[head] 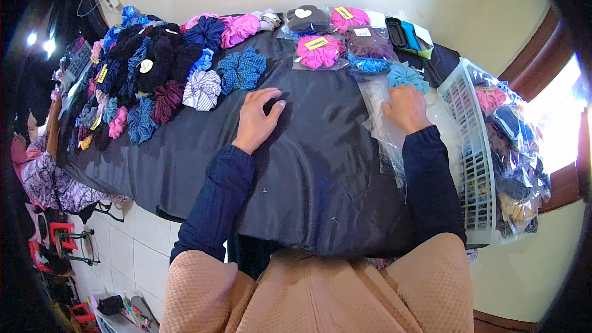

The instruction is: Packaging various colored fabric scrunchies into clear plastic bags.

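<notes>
My left hand [260, 118] rests on the black cloth of the table [314, 157], thumb and fingers apart, with nothing in it. Over a stack of clear plastic bags [386, 125], my right hand [407, 110] has its fingertips on a light blue fabric scrunchie [408, 76]; they are hidden, so a grip cannot be told. Beyond lie bagged scrunchies, one pink [320, 52] and one dark brown [369, 44]. A dotted blue scrunchie [242, 70] and a striped white one [201, 90] lie left of my left hand, at the edge of a large pile of loose scrunchies [162, 67].
At the right stands a pale plastic basket [478, 166] full of bagged scrunchies. A black case [396, 32] lies at the table's back, near the wall. At the far left, another person [51, 166] sits by the table near a grey basket [77, 62].
</notes>
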